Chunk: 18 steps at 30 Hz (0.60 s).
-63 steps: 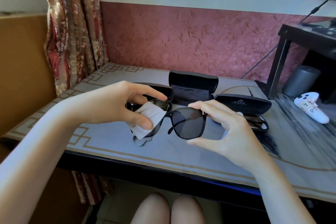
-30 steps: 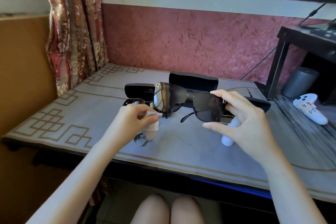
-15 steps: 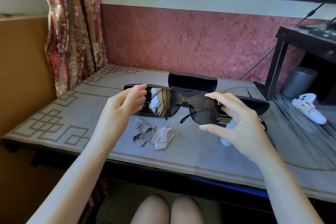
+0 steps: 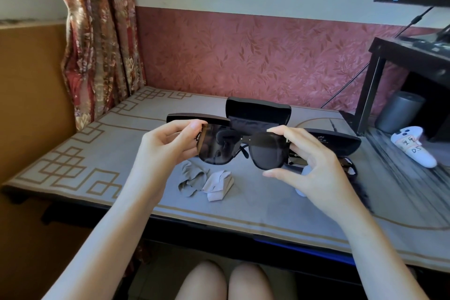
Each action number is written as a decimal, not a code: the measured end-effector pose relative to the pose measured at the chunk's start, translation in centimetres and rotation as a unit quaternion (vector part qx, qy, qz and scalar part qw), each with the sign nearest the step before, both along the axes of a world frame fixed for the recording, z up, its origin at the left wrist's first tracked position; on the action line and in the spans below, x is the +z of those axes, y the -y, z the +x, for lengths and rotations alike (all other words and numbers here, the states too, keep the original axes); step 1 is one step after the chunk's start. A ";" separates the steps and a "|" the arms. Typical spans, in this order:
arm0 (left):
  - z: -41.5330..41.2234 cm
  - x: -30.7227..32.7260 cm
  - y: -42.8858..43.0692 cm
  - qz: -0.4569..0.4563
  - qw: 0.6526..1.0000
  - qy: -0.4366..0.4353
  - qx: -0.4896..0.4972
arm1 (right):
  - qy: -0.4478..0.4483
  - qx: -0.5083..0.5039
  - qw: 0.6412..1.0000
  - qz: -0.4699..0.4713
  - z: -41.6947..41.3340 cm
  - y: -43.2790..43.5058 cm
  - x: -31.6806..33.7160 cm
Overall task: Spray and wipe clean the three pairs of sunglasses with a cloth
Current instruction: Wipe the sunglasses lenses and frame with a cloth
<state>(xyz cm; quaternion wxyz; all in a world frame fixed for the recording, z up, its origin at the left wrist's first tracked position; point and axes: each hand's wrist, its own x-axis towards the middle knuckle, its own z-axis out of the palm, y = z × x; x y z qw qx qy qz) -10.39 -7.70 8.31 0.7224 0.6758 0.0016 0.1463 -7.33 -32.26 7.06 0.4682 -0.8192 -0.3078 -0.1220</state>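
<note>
Sunglasses held level, long axis left-right, lenses facing viewer

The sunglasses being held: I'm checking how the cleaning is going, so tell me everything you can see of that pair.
The sunglasses are a large black pair with a thick, glossy, plastic-looking frame and dark tinted lenses. They are held roughly level in the air above the table, lenses broadside to the camera. The left hand pinches one outer end and the right hand pinches the other. Nothing else touches them. Smudges cannot be judged.
</note>
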 end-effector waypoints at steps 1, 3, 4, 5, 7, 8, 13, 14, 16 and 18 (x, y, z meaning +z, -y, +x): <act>-0.1 0.1 0.0 -0.024 1.000 -0.002 -0.013 | -0.003 0.001 1.000 0.004 0.0 0.0 0.0; -0.2 0.2 0.1 -0.068 0.997 -0.005 -0.037 | -0.008 0.006 1.000 0.015 0.0 -0.1 0.0; -0.3 0.2 0.1 -0.083 0.995 -0.007 -0.046 | -0.011 0.009 1.000 0.021 0.0 -0.1 0.1; -0.3 0.3 0.1 -0.094 0.994 -0.009 -0.052 | -0.013 0.012 1.000 0.026 0.0 -0.2 0.1; -0.3 0.3 0.1 -0.111 0.992 -0.011 -0.062 | -0.018 0.017 0.999 0.037 0.0 -0.3 0.3; -0.4 0.3 0.2 -0.118 0.991 -0.012 -0.067 | -0.024 0.020 0.999 0.042 -0.1 -0.3 0.3; -0.4 0.2 0.2 -0.143 0.986 -0.017 -0.080 | -0.051 0.040 0.995 0.073 -0.1 -0.1 0.3; -0.4 0.1 0.1 -0.144 0.986 -0.019 -0.080 | -0.054 0.042 0.995 0.077 -0.1 -0.1 0.3; -0.3 0.0 0.1 -0.144 0.986 -0.022 -0.079 | -0.059 0.042 0.994 0.077 -0.1 -0.1 0.3; -0.3 0.0 0.0 -0.137 0.987 -0.024 -0.078 | -0.062 0.040 0.994 0.075 -0.1 -0.1 0.2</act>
